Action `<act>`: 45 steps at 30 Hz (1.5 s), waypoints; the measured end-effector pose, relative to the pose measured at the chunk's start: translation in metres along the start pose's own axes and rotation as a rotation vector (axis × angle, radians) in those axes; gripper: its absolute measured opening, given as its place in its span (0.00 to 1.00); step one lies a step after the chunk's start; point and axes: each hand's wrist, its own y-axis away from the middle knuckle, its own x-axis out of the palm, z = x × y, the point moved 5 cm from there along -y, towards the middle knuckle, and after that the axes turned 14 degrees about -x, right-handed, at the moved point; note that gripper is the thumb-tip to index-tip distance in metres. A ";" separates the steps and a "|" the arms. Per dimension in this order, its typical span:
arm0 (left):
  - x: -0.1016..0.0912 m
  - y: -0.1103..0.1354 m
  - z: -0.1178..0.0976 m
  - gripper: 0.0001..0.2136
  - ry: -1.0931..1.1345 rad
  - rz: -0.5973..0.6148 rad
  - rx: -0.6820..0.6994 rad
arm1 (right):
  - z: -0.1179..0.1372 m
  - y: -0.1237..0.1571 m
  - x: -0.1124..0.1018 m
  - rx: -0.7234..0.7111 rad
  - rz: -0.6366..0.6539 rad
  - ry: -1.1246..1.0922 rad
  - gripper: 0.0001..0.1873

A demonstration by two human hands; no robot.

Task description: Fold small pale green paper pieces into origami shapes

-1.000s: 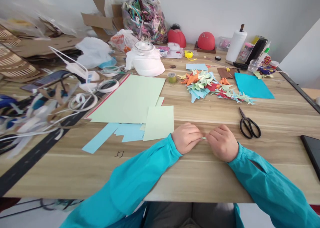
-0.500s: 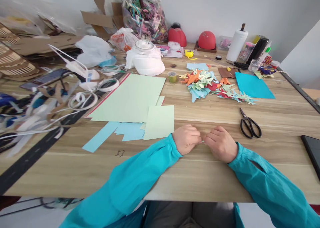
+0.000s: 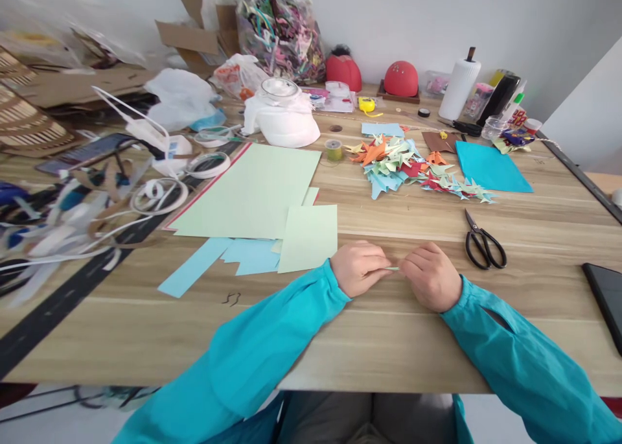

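My left hand [image 3: 358, 268] and my right hand [image 3: 431, 277] rest close together on the wooden table [image 3: 389, 340], both curled. Between their fingertips they pinch a small folded piece of pale green paper [image 3: 394, 268], of which only a thin edge shows. A pale green square sheet [image 3: 309, 238] lies just left of my left hand. Both arms wear teal sleeves.
Black scissors [image 3: 483, 244] lie right of my hands. A pile of folded paper shapes [image 3: 405, 165] sits further back, beside a teal sheet [image 3: 490, 166]. A large green sheet [image 3: 253, 191] and blue paper pieces [image 3: 223, 259] lie left. Tape rolls, cords and bags crowd the left side. A dark tablet [image 3: 607, 298] is at the right edge.
My hands have stayed in almost the same spot, shifting slightly as the fingers work the small green paper. A bit more of its edge shows between them now.
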 end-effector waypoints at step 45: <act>-0.005 -0.002 0.006 0.11 0.025 -0.016 -0.037 | -0.002 0.001 -0.004 0.010 -0.039 0.091 0.09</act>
